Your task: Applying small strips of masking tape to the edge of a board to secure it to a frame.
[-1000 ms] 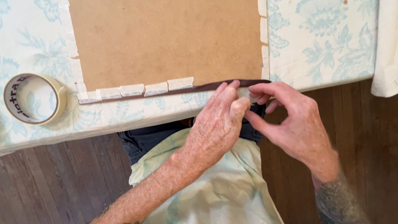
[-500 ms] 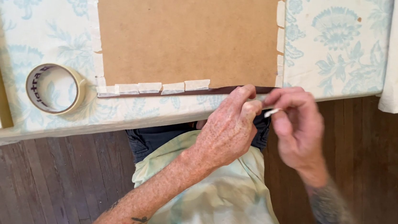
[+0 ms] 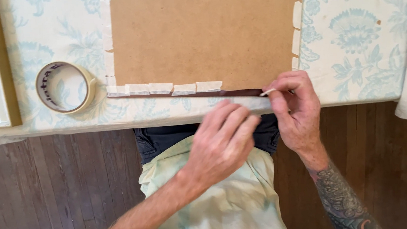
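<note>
- A small strip of pale tape is pinched between thumb and forefinger of the right hand, at the lower right corner of the brown backing board.
- The left hand is held just below the board's dark frame edge, fingers loosely curled, nothing grasped.
- Earlier tape pieces are seen along the lower edge.
- A tape roll lies well to the left on the floral cloth.
- The strip's far end is hidden by fingers.

One tape roll, one brown backing board, two hands
</note>
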